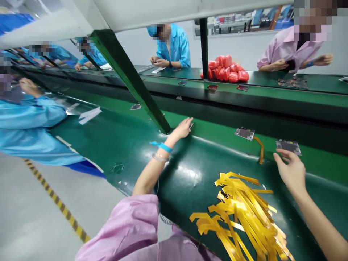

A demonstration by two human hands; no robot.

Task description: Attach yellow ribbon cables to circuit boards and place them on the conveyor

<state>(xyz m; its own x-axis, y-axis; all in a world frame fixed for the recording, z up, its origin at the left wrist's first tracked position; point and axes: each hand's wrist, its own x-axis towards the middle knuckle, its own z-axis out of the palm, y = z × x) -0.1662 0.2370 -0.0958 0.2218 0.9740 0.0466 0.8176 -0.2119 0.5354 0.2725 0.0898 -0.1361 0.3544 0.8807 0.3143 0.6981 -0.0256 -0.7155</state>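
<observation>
- Green conveyor belts run across a factory line, with co-workers in blue and pink coats at benches beyond and to the left.
- The person's left hand stretches far forward beside the slanted green post, fingers laid flat over a small board at the belt's edge; whether it actually grips the board cannot be told.
- The right hand is open and empty, its fingertips just short of another small circuit board.
- A third board, with an orange flex strip attached, lies between the two.
- A loose heap of yellow flex strips sits near the body.
- Judged from this, the step is fetching boards off the belt; next, each hand needs to close on its board's edges.
</observation>
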